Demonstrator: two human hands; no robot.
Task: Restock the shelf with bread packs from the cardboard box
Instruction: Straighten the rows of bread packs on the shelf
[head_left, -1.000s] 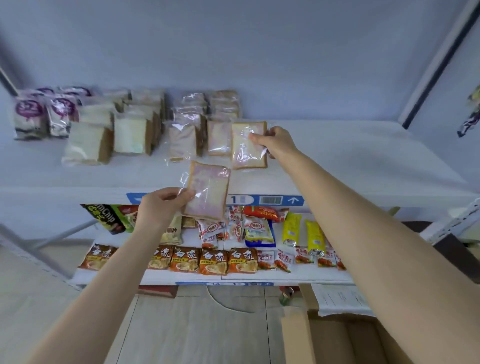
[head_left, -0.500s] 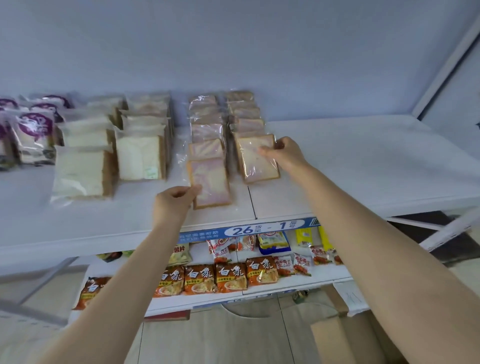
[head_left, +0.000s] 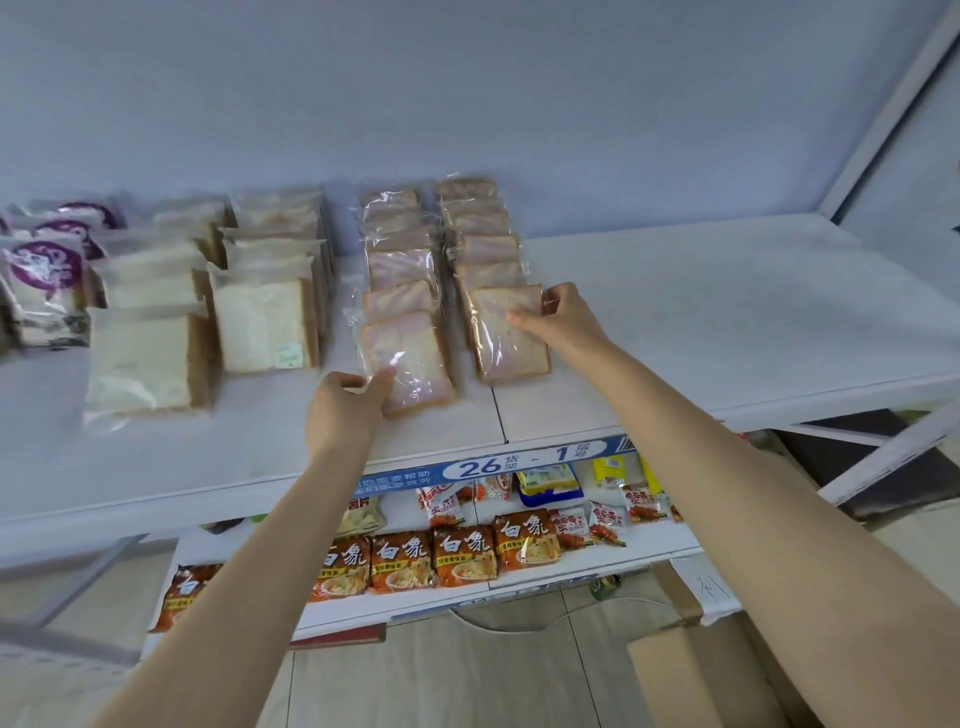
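Two rows of pinkish sliced-bread packs in clear wrap lie on the white top shelf (head_left: 675, 322). My left hand (head_left: 345, 410) grips the lower left corner of the front pack of the left row (head_left: 410, 361), which rests on the shelf. My right hand (head_left: 558, 319) holds the right edge of the front pack of the right row (head_left: 506, 332), thumb on top; that pack leans on the ones behind it. A corner of the cardboard box (head_left: 691, 675) shows at the bottom right, its inside hidden by my right arm.
White bread packs (head_left: 260, 325) and purple-labelled packs (head_left: 44, 291) fill the shelf's left side. The shelf's right half is bare. Below, a lower shelf (head_left: 597, 571) carries orange noodle packets (head_left: 462, 556) and small snack packs. A blue label strip (head_left: 519, 462) runs along the shelf edge.
Both hands carried a bread pack up onto the top shelf and set each down at the front of its row; the view rose and moved closer.
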